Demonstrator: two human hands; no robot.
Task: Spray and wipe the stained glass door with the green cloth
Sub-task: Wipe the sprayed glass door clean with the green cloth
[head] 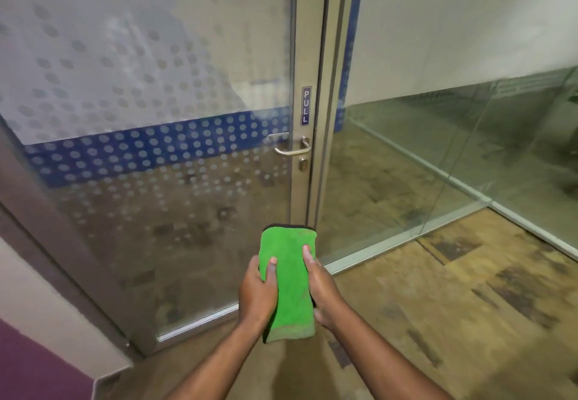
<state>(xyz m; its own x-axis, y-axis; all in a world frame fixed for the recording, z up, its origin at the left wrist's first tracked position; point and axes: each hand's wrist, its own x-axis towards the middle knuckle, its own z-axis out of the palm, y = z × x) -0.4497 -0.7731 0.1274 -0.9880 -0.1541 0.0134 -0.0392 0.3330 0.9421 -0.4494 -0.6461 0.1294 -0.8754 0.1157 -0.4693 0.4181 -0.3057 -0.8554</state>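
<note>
So, door (162, 136) first: big framed glass panel with a dotted frosted film and a blue band (156, 152) across the middle, hazy streaks high up on the left. Rigid, smooth, probably slick once wet; glass takes firm flat pressure but I'd avoid leaning hard near the edges. Metal frame (308, 55) on its right edge carries a PULL label (306, 106), a lever handle (292, 149) and a lock (302, 165) just below. No spray bottle in view, so spraying can't start from here

Cloth (289, 277): green, folded into a long narrow pad, held in the air in front of the door's lower right corner, apart from the glass. Light, soft, limp, plush-looking; it will sag if pinched at one end, so best taken flat under the palm or gripped across the middle of the fold. Bottom hem looks duller, maybe damp or soiled, can't tell which

Left hand (258, 290) clasps the pad's left edge, thumb over the front. Right hand (323, 290) clasps the right edge, thumb on top, fingers behind. Both grips closed on the fabric, neither loose

For wiping, one hand should be enough
</note>
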